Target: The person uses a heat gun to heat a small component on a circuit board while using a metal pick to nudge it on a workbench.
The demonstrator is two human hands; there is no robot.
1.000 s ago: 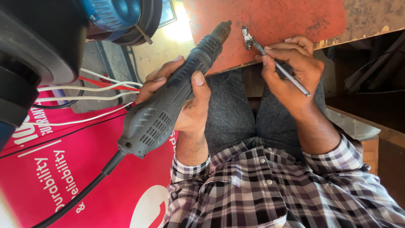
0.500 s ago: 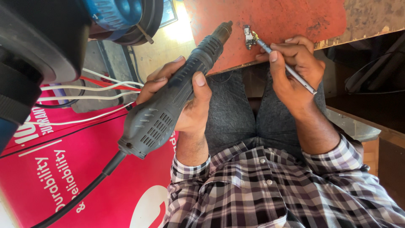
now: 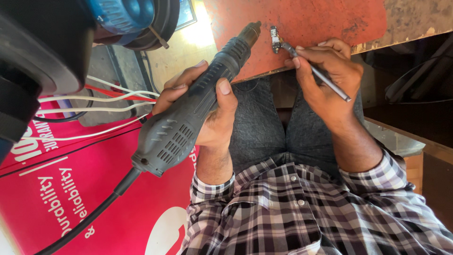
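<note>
Grey hot-air gun nozzle toward board

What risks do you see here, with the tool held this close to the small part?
1. The small circuit part lies near the edge of the orange mat, pinned only by the tweezers; it may slip off into the lap.
2. The right hand sits close to the nozzle of the grey handpiece; if it is hot, a burn seems possible.
3. The black cord trailing below the left hand could snag.
</note>
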